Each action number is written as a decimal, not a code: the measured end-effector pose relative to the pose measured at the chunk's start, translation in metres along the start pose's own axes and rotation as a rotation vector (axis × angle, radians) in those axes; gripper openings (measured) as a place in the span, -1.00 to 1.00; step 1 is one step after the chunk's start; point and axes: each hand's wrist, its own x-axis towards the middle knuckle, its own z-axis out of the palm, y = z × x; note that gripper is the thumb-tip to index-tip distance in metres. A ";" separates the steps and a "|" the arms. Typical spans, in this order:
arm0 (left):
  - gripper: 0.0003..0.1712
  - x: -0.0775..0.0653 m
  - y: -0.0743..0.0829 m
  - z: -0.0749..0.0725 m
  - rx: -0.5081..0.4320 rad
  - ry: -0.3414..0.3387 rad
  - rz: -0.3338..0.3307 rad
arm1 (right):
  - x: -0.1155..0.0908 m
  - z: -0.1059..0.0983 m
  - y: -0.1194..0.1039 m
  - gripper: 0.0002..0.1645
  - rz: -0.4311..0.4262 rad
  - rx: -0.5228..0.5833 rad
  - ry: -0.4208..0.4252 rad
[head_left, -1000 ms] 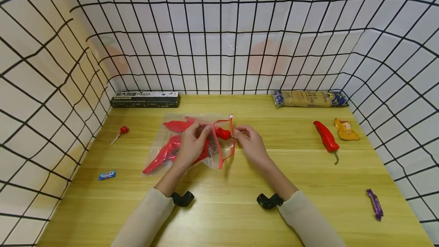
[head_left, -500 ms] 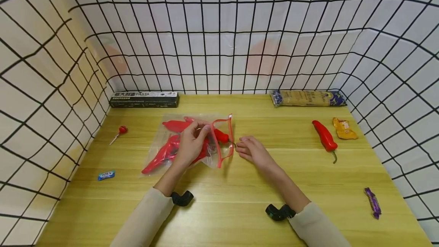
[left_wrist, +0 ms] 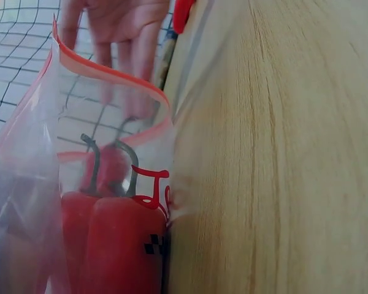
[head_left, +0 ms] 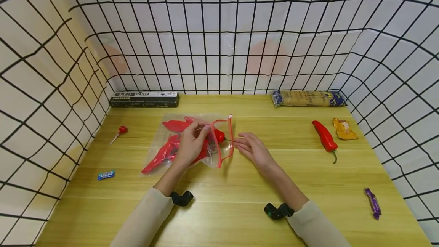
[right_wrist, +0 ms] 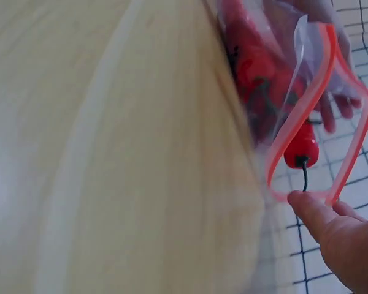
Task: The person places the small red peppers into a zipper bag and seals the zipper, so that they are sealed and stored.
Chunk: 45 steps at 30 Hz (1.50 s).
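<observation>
A clear zip bag (head_left: 217, 151) with a red-edged mouth lies left of centre in the head view, its opening facing right. Several red chili peppers (head_left: 164, 156) are inside it. My left hand (head_left: 192, 144) pinches the bag's upper layer near the mouth. One pepper (head_left: 219, 135) lies just within the mouth, its stem (right_wrist: 305, 176) pointing out. My right hand (head_left: 256, 151) is at the opening, fingers extended, a fingertip right at the stem's end. In the left wrist view, pepper bodies (left_wrist: 122, 245) fill the bag, and my right hand's fingers (left_wrist: 126, 52) show beyond the red edge.
Another red chili pepper (head_left: 325, 136) and an orange wrapper (head_left: 344, 129) lie on the right, a purple candy (head_left: 372, 203) nearer. A lollipop (head_left: 122, 129) and blue candy (head_left: 106, 175) lie left. A pasta box (head_left: 144, 100) and noodle pack (head_left: 308, 98) stand before the black grid (head_left: 219, 55).
My right hand let go of the pepper's stem and drew back to the right, then came to the stem's end. The pepper has shifted slightly left into the bag. My left hand stays put.
</observation>
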 end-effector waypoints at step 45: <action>-0.72 0.000 -0.002 0.000 -0.045 -0.005 -0.038 | -0.090 -0.214 -0.042 -0.04 -0.033 -1.091 0.485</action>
